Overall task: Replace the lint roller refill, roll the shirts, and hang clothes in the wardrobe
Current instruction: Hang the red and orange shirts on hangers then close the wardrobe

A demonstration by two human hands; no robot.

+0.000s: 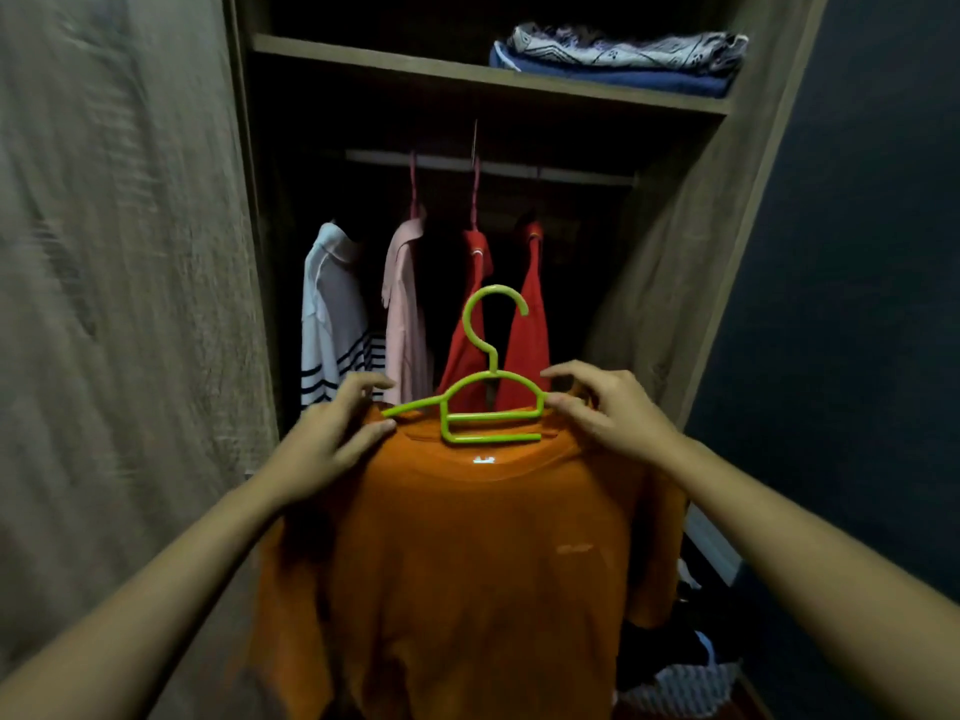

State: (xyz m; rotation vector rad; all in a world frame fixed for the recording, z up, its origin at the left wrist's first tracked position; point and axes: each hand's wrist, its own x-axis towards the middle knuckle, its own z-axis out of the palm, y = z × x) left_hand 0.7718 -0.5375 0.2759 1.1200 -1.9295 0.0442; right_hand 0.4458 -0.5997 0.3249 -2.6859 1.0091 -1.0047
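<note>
An orange T-shirt (467, 563) hangs on a lime-green plastic hanger (483, 402), held up in front of the open wardrobe. My left hand (337, 433) pinches the shirt's left shoulder at the hanger's arm. My right hand (602, 407) pinches the right shoulder at the hanger's other arm. The hanger's hook (493, 314) points up, free of the rail (488, 166), which runs above and behind it.
On the rail hang a white striped shirt (337, 314), a pink shirt (405, 304) and two red garments (498, 314). Folded cloths (618, 57) lie on the top shelf (363, 57). The wardrobe door (114, 304) stands open at left. More clothes (680, 667) are piled low right.
</note>
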